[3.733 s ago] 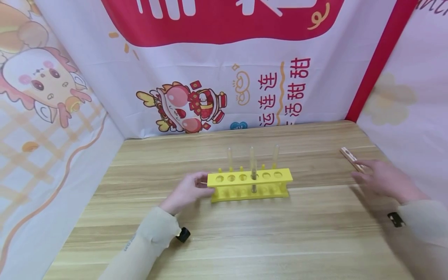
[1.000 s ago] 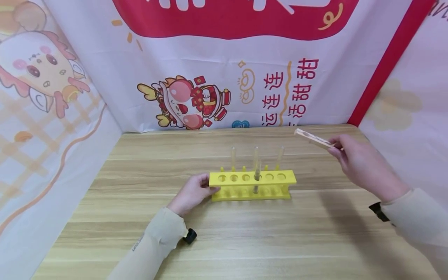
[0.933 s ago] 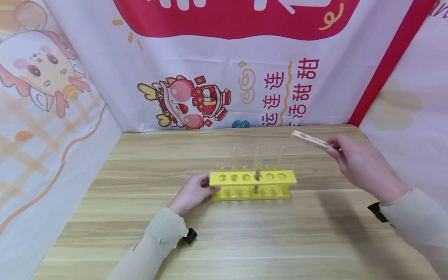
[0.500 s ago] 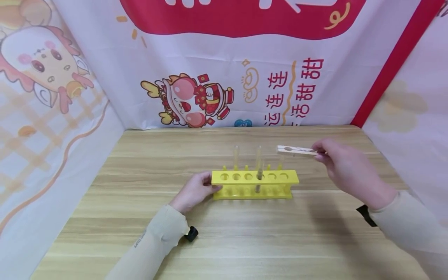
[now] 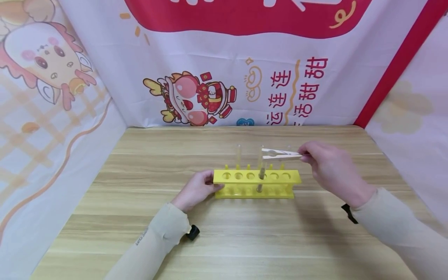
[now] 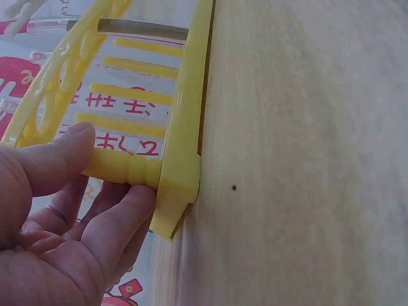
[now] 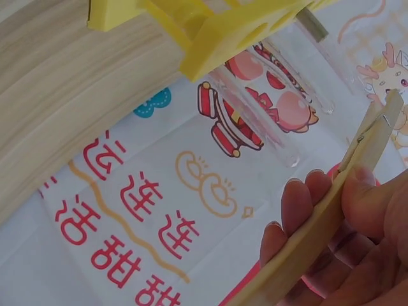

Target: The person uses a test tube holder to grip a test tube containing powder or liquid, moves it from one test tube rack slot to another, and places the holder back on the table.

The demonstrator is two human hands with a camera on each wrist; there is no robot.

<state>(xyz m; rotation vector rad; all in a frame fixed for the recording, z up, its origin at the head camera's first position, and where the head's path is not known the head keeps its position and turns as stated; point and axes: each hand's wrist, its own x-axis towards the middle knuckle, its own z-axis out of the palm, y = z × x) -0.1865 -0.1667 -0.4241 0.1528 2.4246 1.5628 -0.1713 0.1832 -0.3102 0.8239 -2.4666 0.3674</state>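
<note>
Printed cloth behind wooden table

Left grip holds yellow rack; right grip pinches pale clip.

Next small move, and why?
I'd probably bring the wooden clip in around the partly dark tube: it's spread open near the tube but apart, held by the right hand, while the left hand grips the yellow rack.

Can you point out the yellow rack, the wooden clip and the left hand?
Yellow rack (image 5: 244, 177): head view, top plate between two holes.
Wooden clip (image 7: 312, 233): right wrist view, on its handle.
Left hand (image 5: 196, 191): head view, back of the hand.
</note>
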